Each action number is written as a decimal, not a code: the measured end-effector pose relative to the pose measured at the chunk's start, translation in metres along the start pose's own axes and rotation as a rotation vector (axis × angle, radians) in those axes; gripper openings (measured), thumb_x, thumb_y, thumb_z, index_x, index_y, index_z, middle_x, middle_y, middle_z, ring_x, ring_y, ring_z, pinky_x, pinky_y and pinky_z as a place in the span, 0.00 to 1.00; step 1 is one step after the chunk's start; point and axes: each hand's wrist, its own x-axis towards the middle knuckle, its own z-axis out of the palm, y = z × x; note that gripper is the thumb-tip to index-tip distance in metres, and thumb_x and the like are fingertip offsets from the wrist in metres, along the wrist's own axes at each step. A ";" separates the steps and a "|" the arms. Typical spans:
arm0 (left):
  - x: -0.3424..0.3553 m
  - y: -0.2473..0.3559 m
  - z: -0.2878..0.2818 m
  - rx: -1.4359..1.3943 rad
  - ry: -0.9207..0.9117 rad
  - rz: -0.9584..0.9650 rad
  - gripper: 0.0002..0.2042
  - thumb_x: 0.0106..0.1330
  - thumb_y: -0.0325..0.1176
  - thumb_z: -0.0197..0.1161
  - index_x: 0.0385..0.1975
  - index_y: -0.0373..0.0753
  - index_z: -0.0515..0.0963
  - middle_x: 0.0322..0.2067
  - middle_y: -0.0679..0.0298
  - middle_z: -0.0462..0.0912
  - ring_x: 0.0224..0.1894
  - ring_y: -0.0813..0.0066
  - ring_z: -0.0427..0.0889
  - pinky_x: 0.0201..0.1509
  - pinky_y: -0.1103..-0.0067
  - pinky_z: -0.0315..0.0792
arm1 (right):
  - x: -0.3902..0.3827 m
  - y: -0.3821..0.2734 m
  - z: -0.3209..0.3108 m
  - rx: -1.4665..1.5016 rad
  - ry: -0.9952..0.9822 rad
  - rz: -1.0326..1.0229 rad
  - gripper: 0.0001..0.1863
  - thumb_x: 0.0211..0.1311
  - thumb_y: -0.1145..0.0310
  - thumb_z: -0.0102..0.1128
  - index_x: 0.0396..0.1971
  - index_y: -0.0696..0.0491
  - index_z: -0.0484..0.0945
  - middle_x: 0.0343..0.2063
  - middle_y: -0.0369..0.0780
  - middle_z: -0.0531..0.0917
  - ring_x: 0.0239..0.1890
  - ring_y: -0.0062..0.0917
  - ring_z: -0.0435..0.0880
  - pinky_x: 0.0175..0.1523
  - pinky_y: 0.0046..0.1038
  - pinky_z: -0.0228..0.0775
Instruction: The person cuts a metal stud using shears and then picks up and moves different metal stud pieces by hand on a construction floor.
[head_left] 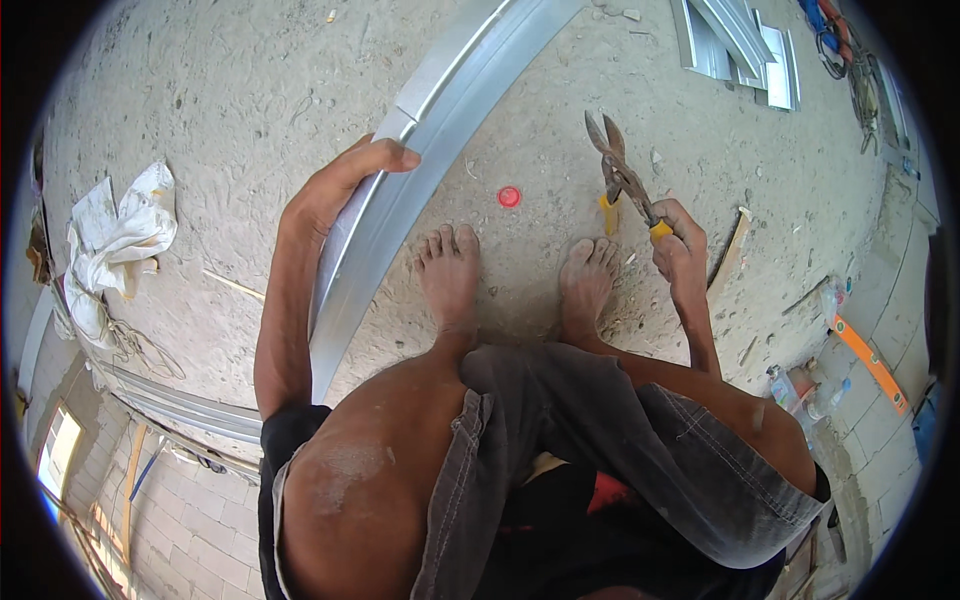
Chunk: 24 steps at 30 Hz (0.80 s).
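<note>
Silvery, smooth metal channel [405,215] slants in the left hand [340,182], thumb hooked over it, other fingers hidden behind; a round red disc [509,197] lies on gritty floor [520,262]; the right hand [682,245] curls around worn snips [624,177], blades parted; clear bottles [784,389] lie near the floor's right edge, contents unclear.

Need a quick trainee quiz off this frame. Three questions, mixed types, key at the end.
1. What tool does the right hand hold, and are its blades open or closed?
2. True or false: the left hand is empty.
3. Which lies just ahead of the feet, roughly between them?
A) white sack
B) red disc
C) orange level

Key:
1. Metal snips with yellow grips; blades open.
2. False; it grips a long metal channel.
3. B
</note>
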 end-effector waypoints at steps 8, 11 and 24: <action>0.002 -0.009 0.007 -0.254 -0.059 0.150 0.45 0.42 0.68 0.62 0.49 0.29 0.76 0.39 0.33 0.75 0.42 0.45 0.75 0.37 0.51 0.65 | 0.020 0.002 0.002 0.029 0.028 0.095 0.14 0.50 0.69 0.44 0.36 0.56 0.72 0.15 0.27 0.60 0.11 0.09 0.54 0.14 0.16 0.44; 0.000 0.001 0.011 -0.255 -0.063 0.166 0.43 0.44 0.68 0.62 0.48 0.30 0.77 0.37 0.36 0.76 0.40 0.49 0.76 0.37 0.52 0.65 | 0.006 -0.009 0.008 0.321 -0.221 0.283 0.16 0.49 0.67 0.44 0.38 0.56 0.70 0.14 0.29 0.61 0.11 0.10 0.53 0.13 0.17 0.44; -0.019 0.022 0.023 0.215 -0.167 0.230 0.53 0.34 0.57 0.66 0.63 0.29 0.61 0.49 0.34 0.70 0.53 0.40 0.70 0.49 0.52 0.67 | -0.023 -0.037 0.021 0.026 -0.377 0.283 0.23 0.46 0.67 0.47 0.44 0.62 0.70 0.19 0.33 0.66 0.20 0.16 0.62 0.24 0.22 0.54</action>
